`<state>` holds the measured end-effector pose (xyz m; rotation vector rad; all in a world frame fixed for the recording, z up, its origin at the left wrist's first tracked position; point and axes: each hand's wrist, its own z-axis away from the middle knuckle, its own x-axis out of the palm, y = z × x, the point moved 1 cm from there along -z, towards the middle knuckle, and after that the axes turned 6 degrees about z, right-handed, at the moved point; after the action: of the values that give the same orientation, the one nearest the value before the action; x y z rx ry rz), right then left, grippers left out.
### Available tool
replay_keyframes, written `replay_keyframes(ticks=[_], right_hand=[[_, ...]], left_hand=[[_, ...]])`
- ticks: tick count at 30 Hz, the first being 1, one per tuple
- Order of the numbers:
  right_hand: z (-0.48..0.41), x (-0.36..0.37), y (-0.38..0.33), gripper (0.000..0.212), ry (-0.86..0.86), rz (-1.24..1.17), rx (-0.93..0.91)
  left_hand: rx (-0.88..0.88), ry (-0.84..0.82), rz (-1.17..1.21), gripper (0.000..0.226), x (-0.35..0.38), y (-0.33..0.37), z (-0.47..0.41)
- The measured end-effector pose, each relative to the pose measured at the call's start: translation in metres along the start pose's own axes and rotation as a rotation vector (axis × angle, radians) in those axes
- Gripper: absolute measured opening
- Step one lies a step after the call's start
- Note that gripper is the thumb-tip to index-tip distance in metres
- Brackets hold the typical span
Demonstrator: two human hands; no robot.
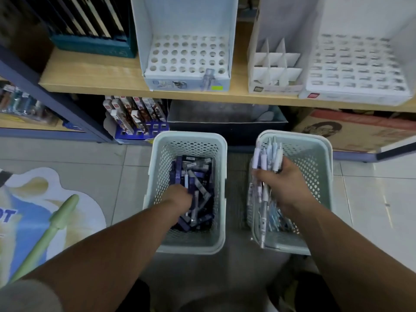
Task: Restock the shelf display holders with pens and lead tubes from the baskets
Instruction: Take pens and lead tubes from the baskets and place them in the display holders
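Text illegible | right hand [286,176] grips pens [267,152] | left hand [180,197] among lead tubes [198,176], grip unclear

Soft, cool light falls evenly from above, bright enough on the shelf [90,73] board and the pale floor [371,210], which carries a faint sheen at right. Beneath the board a deep shadow swallows the lower level. The wide lens bows the shelf edge and slants the uprights toward both margins. Motion blur smears the pens [267,154] in the right hand [286,179] and softens the left hand [180,197]. The far right holder [355,64] looks hazy, and the sleeve [27,296] at lower left is out of focus
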<state>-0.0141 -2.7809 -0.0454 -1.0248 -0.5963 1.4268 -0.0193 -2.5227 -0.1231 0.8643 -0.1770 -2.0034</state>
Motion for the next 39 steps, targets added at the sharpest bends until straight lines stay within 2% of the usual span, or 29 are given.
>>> replay_keyframes(ticks=[2,3,4,9,11,12,14,16,18,19,23,26,29,32,35,39], right_hand=[[-0.002,-0.014,0.014,0.024,0.010,-0.031,0.029],[-0.003,-0.019,0.020,0.024,0.014,-0.039,0.038],[-0.003,-0.024,0.024,0.024,0.020,-0.041,0.048],[-0.010,-0.046,0.039,0.021,0.074,-0.050,0.108],[-0.013,-0.055,0.044,0.020,0.094,-0.009,0.104],[-0.013,-0.058,0.047,0.022,0.101,0.012,0.102],[-0.014,-0.064,0.053,0.024,0.114,0.047,0.099],[-0.016,-0.068,0.060,0.026,0.159,0.102,0.097],[-0.021,-0.071,0.063,0.026,0.211,0.178,0.080],[-0.024,-0.073,0.064,0.025,0.234,0.208,0.071],[-0.041,-0.071,0.064,0.026,0.280,0.326,0.063],[-0.044,-0.064,0.076,0.029,0.226,0.366,0.059],[-0.040,-0.058,0.095,0.032,0.225,0.329,0.113],[-0.042,-0.057,0.103,0.033,0.273,0.336,0.098],[-0.045,-0.055,0.106,0.035,0.219,0.368,0.067],[-0.048,-0.051,0.121,0.042,0.098,0.273,0.207]], left_hand=[[-0.096,0.031,-0.021,0.033,0.003,-0.004,-0.006],[-0.107,0.015,-0.130,0.035,0.005,-0.004,-0.007],[-0.093,0.009,-0.231,0.036,0.009,-0.005,-0.009],[-0.096,0.116,-0.229,0.036,0.018,-0.004,-0.027],[-0.066,0.048,-0.331,0.038,0.025,-0.007,-0.029],[-0.083,0.068,-0.330,0.038,0.026,-0.008,-0.033],[0.000,0.080,-0.397,0.043,0.028,-0.007,-0.040],[-0.021,0.013,-0.343,0.045,0.026,-0.009,-0.037],[-0.076,0.171,-0.085,0.038,0.019,-0.003,-0.032],[-0.061,0.210,-0.069,0.036,0.016,-0.001,-0.026],[0.205,0.316,-0.044,0.018,0.007,0.017,0.006],[0.413,0.184,-0.024,0.016,0.006,0.043,0.043],[0.513,0.065,0.066,0.010,0.016,0.074,0.076],[0.506,-0.033,0.140,0.011,0.040,0.100,0.091],[0.502,-0.088,0.136,0.010,0.068,0.120,0.093],[0.447,-0.047,0.024,0.018,0.107,0.136,0.083]])
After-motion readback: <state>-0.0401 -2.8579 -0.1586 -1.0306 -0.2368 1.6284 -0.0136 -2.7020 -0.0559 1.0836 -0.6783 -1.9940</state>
